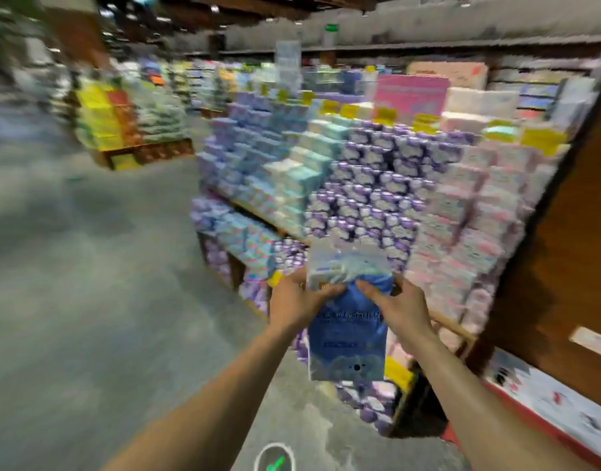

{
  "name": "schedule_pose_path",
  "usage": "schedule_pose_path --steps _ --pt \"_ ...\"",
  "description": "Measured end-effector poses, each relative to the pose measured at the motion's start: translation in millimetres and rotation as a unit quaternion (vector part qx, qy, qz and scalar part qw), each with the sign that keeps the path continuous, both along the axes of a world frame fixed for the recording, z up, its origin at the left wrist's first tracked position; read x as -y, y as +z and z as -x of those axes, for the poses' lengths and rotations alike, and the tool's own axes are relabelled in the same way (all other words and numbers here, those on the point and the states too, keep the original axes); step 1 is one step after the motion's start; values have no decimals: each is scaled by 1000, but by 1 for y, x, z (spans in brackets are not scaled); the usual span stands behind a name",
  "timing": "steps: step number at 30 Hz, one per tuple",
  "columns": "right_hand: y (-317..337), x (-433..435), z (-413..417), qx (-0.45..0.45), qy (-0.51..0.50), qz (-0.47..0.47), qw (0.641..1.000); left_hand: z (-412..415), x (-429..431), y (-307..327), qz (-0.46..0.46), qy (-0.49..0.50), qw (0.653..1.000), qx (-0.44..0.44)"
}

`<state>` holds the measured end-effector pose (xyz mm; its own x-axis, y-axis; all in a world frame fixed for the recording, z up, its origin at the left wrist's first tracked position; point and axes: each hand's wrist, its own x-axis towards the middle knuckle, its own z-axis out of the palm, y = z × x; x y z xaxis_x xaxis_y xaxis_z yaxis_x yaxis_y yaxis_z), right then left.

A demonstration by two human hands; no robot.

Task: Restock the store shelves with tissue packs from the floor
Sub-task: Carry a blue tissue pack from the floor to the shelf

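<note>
Nearest are two bare hands and one tissue pack. The left hand (299,300) and the right hand (401,311) each curl their fingers round the upper part of the single blue tissue pack (346,334), held upright in the air between them. Just behind it, stepped shelves (236,271) carry stacked packs (377,185) in purple, teal and pink, too blurred to count. The grey floor (88,266) stretches off left.

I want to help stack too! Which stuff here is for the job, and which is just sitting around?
For the job: the blue tissue pack, held by the left hand and right hand; the tissue shelves in front, stacked with purple packs.
Just there: the yellow and orange stacks across the aisle; the pink sign behind the shelves.
</note>
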<state>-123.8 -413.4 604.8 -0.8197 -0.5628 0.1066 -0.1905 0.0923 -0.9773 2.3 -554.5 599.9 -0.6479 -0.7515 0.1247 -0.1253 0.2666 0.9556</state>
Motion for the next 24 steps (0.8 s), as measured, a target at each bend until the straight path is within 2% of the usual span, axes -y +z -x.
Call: schedule_pose_path --steps 4,10,16,24 --pt "17 120 -120 -24 114 14 993 -148 86 15 25 113 993 -22" --pt "37 287 -332 20 280 65 958 -386 200 35 55 281 958 -31" --pt "57 418 -527 47 432 97 895 -587 278 61 80 428 900 -19" --pt "63 599 -751 43 594 101 797 -803 394 59 89 582 808 -23"
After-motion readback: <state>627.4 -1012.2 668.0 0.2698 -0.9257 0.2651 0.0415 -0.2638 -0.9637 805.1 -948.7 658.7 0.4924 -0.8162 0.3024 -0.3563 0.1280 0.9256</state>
